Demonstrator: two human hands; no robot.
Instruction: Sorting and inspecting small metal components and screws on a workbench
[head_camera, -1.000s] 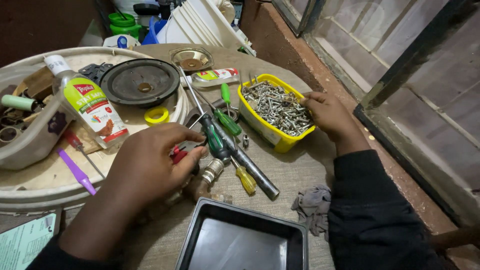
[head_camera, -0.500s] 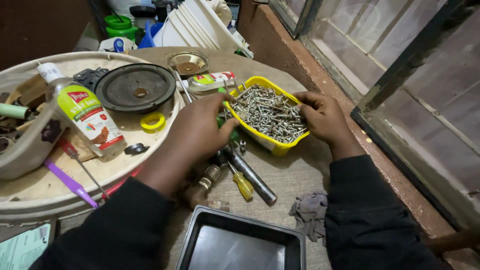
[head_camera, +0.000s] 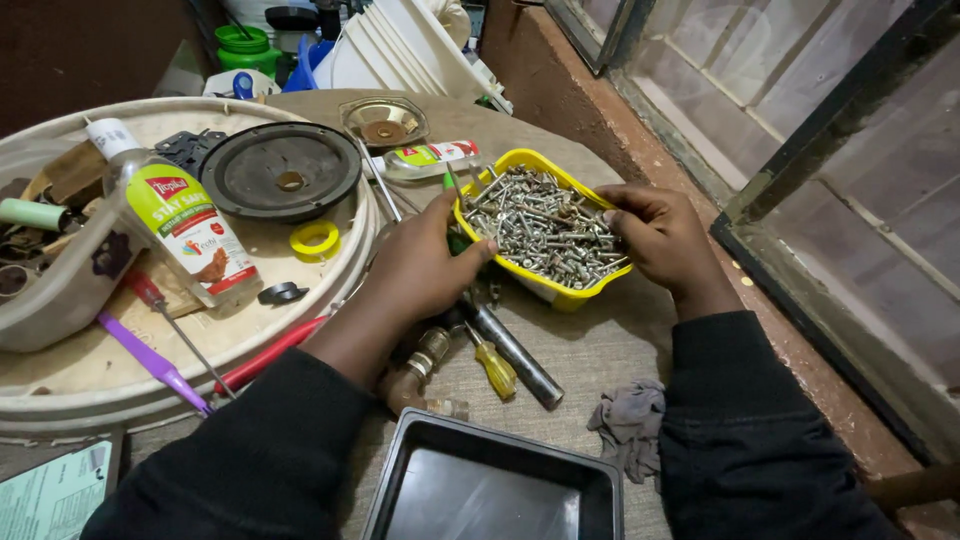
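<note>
Far left of the surface: round white tray holds a clear bottle with green label, a dark speaker cone, a yellow tape ring, a purple-handled tool and a red-handled screwdriver, all untouched. Centre: left hand rests against the near-left rim of the yellow tub, fingers curled, thumb at the rim; can't tell if it pinches anything. Below it lie a brass fitting, a yellow-handled screwdriver and a steel rod. The tub sits mid-surface toward the right edge, heaped with screws. Right hand is at the tub's right side, fingertips pressed together down in the pile, seemingly pinching a screw; the exact piece is too small to tell. Near edge: black tray has nothing visible in it, grey rag just beside it. Judgement: sorting through the screws is at an early stage, pile full, nothing set aside in view.
</note>
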